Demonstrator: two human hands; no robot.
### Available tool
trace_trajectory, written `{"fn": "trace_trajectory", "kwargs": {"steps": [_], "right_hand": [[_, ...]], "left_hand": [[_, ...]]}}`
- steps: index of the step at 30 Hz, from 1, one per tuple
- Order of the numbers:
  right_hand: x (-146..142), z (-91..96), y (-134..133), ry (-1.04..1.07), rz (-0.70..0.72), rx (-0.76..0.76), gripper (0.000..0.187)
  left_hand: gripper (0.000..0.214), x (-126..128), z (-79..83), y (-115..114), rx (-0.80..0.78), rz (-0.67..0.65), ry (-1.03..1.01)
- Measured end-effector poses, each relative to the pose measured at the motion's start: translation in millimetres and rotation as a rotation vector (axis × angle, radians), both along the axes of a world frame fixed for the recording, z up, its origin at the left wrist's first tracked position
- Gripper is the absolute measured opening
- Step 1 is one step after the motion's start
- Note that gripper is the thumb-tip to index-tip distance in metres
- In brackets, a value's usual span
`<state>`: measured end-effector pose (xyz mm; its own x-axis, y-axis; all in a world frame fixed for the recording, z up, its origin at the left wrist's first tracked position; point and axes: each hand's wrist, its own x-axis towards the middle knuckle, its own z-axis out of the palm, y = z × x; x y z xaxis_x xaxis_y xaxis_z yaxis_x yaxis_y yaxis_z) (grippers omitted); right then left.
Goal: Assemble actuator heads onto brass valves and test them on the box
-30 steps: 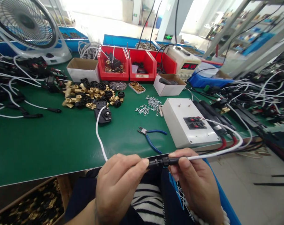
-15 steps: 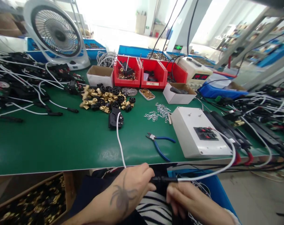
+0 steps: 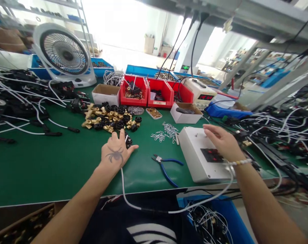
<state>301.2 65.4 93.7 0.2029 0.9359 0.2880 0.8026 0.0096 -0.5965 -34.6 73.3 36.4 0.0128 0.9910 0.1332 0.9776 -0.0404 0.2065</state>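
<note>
My left hand (image 3: 116, 151) lies on the green mat with fingers spread, covering a black part (image 3: 129, 141) that a white cable (image 3: 123, 189) runs from. That cable hangs off the table edge, joined by a black connector (image 3: 154, 211) over my lap. My right hand (image 3: 221, 141) rests, fingers apart, on top of the white test box (image 3: 194, 159), just above its red and black terminals (image 3: 212, 155). Neither hand grips anything.
A heap of brass and black fittings (image 3: 109, 118) lies behind my left hand. Blue pliers (image 3: 166, 165) and loose metal clips (image 3: 165, 131) sit between my hands. Red bins (image 3: 146, 91), cardboard boxes, a fan (image 3: 63, 54), a power supply (image 3: 201, 92) and cable piles ring the mat.
Both hands let go of the joined connector at my lap and moved up onto the table. The left went to the black part, the right to the test box. The view tilted upward.
</note>
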Motion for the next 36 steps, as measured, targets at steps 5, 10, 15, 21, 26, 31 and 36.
{"fn": "trace_trajectory", "kwargs": {"steps": [5, 10, 15, 21, 26, 31, 36], "right_hand": [[9, -16.8, 8, -0.046, 0.138, -0.07, 0.045], [15, -18.6, 11, -0.063, 0.145, -0.036, 0.048], [-9, -2.8, -9, -0.091, 0.066, 0.123, 0.04], [-124, -21.3, -87, 0.714, 0.559, -0.18, 0.067], [-174, -48.6, -109, 1.069, 0.415, -0.181, 0.057], [-165, -45.4, -105, 1.125, 0.471, -0.12, 0.049], [-161, -37.3, -108, 1.117, 0.507, -0.055, 0.045]], "left_hand": [[0.066, -12, -13.5, -10, -0.003, 0.0, -0.501], [0.09, -17, -14.6, -36, -0.131, -0.213, -1.476], [0.066, -4, 3.3, -64, -0.059, -0.357, -1.827], [0.056, 23, 9.6, -88, -0.102, -0.462, -2.087], [0.057, 29, -1.2, -98, -0.128, -0.456, -2.042], [0.064, 16, -6.5, -98, -0.263, -0.506, -2.002], [0.075, 6, -0.9, -100, -0.244, -0.461, -1.812]]}}
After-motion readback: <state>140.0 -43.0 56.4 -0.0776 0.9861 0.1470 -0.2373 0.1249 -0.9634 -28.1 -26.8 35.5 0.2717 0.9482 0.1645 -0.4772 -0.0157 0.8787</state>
